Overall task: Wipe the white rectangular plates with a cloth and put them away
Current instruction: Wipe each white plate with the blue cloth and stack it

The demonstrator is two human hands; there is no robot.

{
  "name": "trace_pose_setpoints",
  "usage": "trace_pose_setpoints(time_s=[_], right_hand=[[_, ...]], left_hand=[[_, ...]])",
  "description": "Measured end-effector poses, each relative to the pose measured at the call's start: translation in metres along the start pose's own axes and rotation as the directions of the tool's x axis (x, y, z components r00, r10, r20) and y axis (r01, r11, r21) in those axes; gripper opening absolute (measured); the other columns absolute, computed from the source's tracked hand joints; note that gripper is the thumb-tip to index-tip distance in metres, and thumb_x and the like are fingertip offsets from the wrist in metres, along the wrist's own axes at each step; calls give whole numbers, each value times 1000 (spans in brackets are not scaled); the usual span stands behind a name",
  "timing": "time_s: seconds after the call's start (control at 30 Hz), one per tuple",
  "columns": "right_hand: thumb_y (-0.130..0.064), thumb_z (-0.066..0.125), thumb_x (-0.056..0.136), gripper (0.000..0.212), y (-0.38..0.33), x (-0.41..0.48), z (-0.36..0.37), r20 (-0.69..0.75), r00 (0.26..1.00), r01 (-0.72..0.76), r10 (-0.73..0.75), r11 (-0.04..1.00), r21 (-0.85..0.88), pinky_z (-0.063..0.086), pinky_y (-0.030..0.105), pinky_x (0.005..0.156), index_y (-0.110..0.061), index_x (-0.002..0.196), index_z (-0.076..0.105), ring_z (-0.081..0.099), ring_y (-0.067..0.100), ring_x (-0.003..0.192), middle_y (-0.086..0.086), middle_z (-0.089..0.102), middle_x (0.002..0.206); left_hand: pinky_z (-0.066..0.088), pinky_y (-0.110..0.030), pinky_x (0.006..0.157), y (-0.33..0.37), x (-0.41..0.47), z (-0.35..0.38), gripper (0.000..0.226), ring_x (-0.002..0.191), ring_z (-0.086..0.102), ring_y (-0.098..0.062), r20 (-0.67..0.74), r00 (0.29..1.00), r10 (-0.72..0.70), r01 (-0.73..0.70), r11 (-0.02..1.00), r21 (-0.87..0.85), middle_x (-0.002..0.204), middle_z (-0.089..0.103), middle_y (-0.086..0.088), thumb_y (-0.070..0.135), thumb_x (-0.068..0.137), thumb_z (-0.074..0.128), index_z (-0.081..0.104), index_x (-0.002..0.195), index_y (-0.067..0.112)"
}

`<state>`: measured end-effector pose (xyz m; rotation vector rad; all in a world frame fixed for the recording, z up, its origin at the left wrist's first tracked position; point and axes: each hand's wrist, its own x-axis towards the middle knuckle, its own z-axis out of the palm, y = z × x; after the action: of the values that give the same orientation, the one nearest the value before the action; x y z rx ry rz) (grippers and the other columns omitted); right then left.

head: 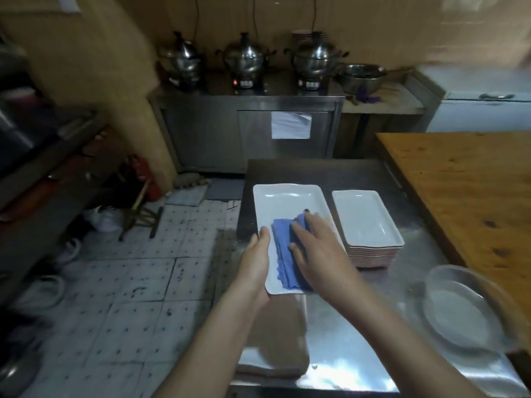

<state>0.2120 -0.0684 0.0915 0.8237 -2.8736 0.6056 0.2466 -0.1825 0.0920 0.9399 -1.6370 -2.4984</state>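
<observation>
A white rectangular plate (284, 202) is held above the left part of the steel table (344, 340). My left hand (257, 259) grips its near left edge, thumb on the rim. A folded blue cloth (283, 248) lies in the plate's near half. My right hand (319, 248) presses flat on the cloth with fingers spread. To the right stands a stack of several white rectangular plates (367, 222) on the table.
A steel bowl (465, 308) sits at the table's near right, beside a wooden table (465, 191). A brown cloth (275, 346) lies near the front edge. A steel counter (247, 122) with three pots stands at the back. Shoes and clutter cover the tiled floor on the left.
</observation>
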Motion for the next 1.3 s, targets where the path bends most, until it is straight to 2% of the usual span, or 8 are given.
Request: trace_pose_setpoints(time_s=[0.1, 0.17, 0.3, 0.53, 0.7, 0.97, 1.1, 1.3], right_hand=[[-38, 16, 101, 57, -31, -3, 16, 88, 991, 108, -99, 989, -98, -15, 39, 113, -15, 152, 8, -21, 18, 144, 3, -13, 159], [-44, 5, 96, 61, -51, 0, 22, 62, 989, 145, -136, 973, -182, -27, 42, 106, -19, 152, 4, -36, 14, 136, -3, -18, 158], [-39, 8, 99, 58, -75, 34, 20, 55, 965, 262, -257, 927, -267, -19, 40, 111, -15, 152, 11, -20, 16, 144, -1, -8, 160], [-35, 12, 102, 56, -75, 59, 14, 142, 981, 166, -134, 955, -248, -10, 36, 116, -13, 153, 3, -9, 16, 146, 2, -4, 160], [-31, 20, 100, 58, -97, 26, 27, 191, 943, 269, -274, 962, 51, -7, 34, 115, -19, 152, -1, -14, 15, 145, 2, -8, 160], [-37, 11, 102, 51, -74, 87, 12, 94, 980, 198, -177, 931, -306, -9, 43, 115, -29, 152, 5, -11, 17, 146, -7, -4, 160], [-38, 9, 102, 53, -52, 66, 7, 94, 994, 82, -53, 939, -335, -11, 40, 115, -24, 152, 5, -11, 19, 146, -3, -4, 160], [-58, -6, 88, 71, -60, -1, 24, 109, 986, 143, -123, 969, -201, -25, 32, 107, -26, 151, -6, -27, 10, 140, -8, -16, 157]], left_hand=[[57, -33, 64, 11, -5, -24, 47, 75, 70, -25, -86, 996, 8, -7, 1000, 18, 88, 73, -8, 53, 95, 35, 66, 102, 17], [57, -34, 65, 18, -9, -35, 51, 74, 69, -25, -137, 991, 16, -10, 999, 44, 86, 72, -8, 58, 93, 33, 67, 92, 20], [56, -33, 61, 24, -18, -50, 46, 64, 69, -21, -140, 989, 36, -40, 999, -24, 76, 72, -7, 54, 94, 36, 66, 85, 21], [55, -24, 50, 32, -28, -73, 41, 59, 69, -18, -141, 987, 74, -83, 995, -59, 70, 73, -3, 47, 96, 39, 66, 102, 16], [51, -43, 92, 34, -31, -67, 50, 98, 66, -26, -142, 986, 87, -94, 995, -44, 104, 69, -13, 49, 96, 35, 64, 111, 11], [49, -21, 38, 35, -30, -71, 34, 48, 67, -13, -94, 988, 121, -123, 992, -23, 57, 70, 2, 42, 97, 42, 64, 94, 16], [53, -24, 47, 39, -32, -75, 33, 54, 67, -15, -111, 981, 159, -161, 987, -4, 65, 71, 1, 37, 98, 42, 64, 88, 13], [54, -28, 61, 39, -31, -78, 32, 73, 67, -20, -131, 977, 170, -171, 985, 2, 86, 71, -3, 40, 97, 40, 63, 99, 18]])
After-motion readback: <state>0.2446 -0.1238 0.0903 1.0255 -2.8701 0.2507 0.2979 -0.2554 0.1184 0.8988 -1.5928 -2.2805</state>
